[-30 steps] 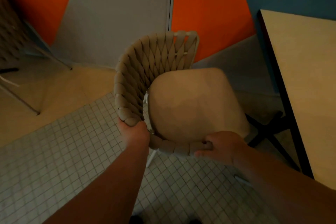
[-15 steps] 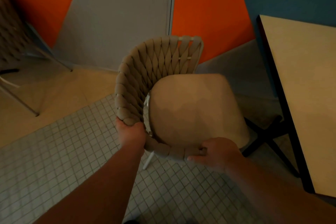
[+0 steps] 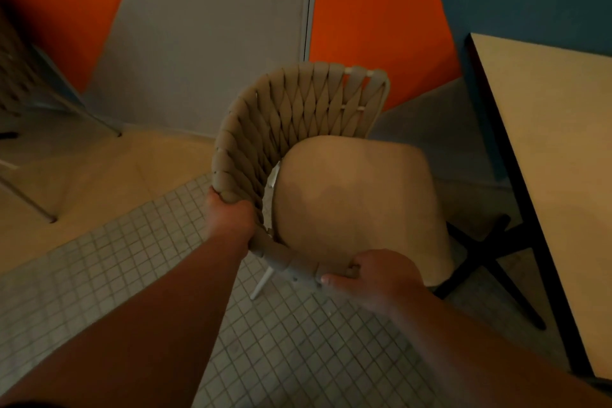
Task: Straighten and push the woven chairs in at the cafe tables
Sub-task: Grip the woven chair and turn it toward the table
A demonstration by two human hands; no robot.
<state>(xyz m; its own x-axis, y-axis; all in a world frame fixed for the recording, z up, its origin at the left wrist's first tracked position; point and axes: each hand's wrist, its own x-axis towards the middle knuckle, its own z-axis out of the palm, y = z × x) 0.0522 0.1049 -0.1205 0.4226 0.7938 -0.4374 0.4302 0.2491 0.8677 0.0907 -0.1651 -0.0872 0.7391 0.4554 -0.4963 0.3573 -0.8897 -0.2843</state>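
A beige woven chair (image 3: 298, 109) with a tan seat cushion (image 3: 357, 202) stands in the middle of the view, its seat turned toward the cafe table (image 3: 563, 175) on the right. My left hand (image 3: 228, 219) grips the curved woven rim at its left side. My right hand (image 3: 374, 275) holds the rim's near end, thumb on the outside. The chair's front edge sits close to the table's black cross base (image 3: 490, 248), apart from the tabletop edge. One white chair leg (image 3: 263, 281) shows below the rim.
A second woven chair (image 3: 16, 76) with thin metal legs stands at the far left. An orange, grey and blue wall runs right behind the held chair. Small square tiles (image 3: 132, 275) cover the floor under my arms.
The chair has turned slightly and shifted toward the table on the right. Both hands have kept their grip on the rim and moved with it.
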